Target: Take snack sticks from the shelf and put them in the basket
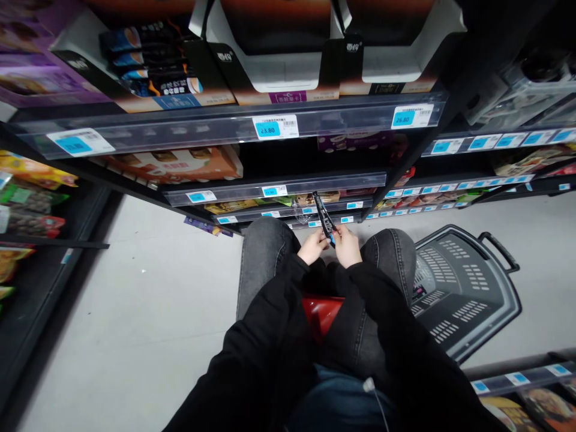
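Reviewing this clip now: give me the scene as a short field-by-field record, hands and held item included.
Setting: shop aisle, pale floor
Held item: slim dark packet with some blue; print unreadable
Left grip: pinching the packet's lower end
Right grip: at the same end, opposite side
Shelf ahead: three cut-open display boxes; the left one holds dark-and-blue packets
Readable prices: 23.80, 26.80
Floor, right: grey basket with slotted walls
Unclear: red object between the legs
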Tool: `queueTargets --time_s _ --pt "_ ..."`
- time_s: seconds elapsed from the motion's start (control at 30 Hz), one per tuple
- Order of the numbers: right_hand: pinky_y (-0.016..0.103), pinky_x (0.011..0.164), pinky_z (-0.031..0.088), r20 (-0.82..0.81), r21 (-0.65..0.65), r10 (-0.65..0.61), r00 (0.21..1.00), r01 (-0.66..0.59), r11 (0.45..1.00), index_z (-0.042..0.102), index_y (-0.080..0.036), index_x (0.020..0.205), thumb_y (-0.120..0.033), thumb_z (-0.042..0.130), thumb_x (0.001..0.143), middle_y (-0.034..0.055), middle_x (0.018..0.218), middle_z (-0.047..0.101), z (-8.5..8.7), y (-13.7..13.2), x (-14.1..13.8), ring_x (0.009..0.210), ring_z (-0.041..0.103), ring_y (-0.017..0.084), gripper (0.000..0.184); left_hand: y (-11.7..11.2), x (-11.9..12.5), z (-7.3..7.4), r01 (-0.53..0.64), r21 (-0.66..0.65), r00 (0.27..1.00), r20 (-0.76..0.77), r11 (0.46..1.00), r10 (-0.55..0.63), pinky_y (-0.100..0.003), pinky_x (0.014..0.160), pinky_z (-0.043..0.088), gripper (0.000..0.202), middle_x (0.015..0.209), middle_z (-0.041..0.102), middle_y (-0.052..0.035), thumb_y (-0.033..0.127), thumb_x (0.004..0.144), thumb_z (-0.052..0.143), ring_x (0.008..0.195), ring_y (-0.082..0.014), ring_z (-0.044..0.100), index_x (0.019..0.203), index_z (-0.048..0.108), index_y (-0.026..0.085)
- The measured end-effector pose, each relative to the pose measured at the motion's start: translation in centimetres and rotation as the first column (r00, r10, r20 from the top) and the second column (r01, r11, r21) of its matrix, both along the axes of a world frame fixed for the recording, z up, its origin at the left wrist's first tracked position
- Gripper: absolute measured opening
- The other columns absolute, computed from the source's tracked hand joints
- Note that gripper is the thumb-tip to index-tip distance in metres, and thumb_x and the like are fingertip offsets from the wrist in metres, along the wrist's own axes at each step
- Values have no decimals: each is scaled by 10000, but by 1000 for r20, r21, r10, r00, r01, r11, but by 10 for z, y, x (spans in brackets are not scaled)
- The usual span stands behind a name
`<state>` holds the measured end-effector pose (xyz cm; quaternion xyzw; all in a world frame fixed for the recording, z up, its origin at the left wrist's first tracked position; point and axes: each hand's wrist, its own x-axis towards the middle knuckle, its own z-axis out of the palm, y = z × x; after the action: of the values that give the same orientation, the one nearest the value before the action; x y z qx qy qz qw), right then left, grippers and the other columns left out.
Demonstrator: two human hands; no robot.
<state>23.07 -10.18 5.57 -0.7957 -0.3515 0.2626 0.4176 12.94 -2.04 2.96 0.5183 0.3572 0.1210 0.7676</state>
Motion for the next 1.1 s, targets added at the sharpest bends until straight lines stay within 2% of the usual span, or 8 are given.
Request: queueTargets --time_s 0.13,0.3,0.43,0.6,0.77,0.83,0.97,1.1 --pt "322 742 437 -107 52 -17 994 22 998 561 -185 838 -280 428 804 56 806 652 -5 1 7 754 593 195 167 4 -3 7 13 0 1000 27 1000 -13 -283 735 510 412 669 625 -4 189 664 720 665 -132 609 1034 563 100" --pt "303 718 432 -220 120 -54 974 82 989 552 -175 784 -340 431 763 47 768 635 -13 4 12 729 569 180 206 -2 -2 18 18 -43 998 57 999 -16 -341 686 556 514 917 649 -102 286 681 720 784 -192 640 1118 530 95" --pt "312 705 414 -278 137 -97 956 140 981 540 -171 773 -398 441 737 43 729 607 -17 3 14 697 544 181 251 -11 0 22 39 -86 997 76 996 -33 -390 668 576 622 1093 605 -135 239 607 780 840 -236 651 1154 506 122" --pt "294 681 398 -365 164 -88 927 157 974 525 -177 726 -411 488 705 15 687 572 -17 4 17 659 509 158 238 -13 2 22 60 -208 996 83 976 -44 -412 757 560 650 871 676 -93 195 633 768 730 -231 685 1200 463 104" --pt "265 667 409 -474 216 -20 880 138 967 504 -178 719 -447 525 700 4 703 547 -6 4 19 670 504 137 270 -13 2 24 61 -181 993 114 982 -41 -426 774 554 770 668 661 -25 185 634 774 719 -251 690 1282 372 81" --pt "262 686 418 -511 235 22 860 115 965 527 -174 762 -429 588 667 5 732 567 0 2 21 700 518 136 279 -14 2 25 75 -166 993 102 983 -58 -401 747 563 718 628 649 -6 192 646 769 705 -244 691 1246 390 85" --pt "263 711 429 -555 244 58 830 96 965 533 -166 756 -330 671 596 -9 716 575 7 0 23 703 532 130 268 -13 1 24 128 -184 992 40 974 -122 -314 644 572 419 620 653 -36 207 641 775 636 -214 685 938 509 78" --pt "297 678 473 -605 220 37 795 122 968 504 -172 786 -312 682 580 -9 693 600 10 0 22 684 594 157 306 -12 -1 24 211 -207 977 38 955 -208 -286 583 566 447 652 671 -66 255 558 827 584 -196 674 845 535 75"
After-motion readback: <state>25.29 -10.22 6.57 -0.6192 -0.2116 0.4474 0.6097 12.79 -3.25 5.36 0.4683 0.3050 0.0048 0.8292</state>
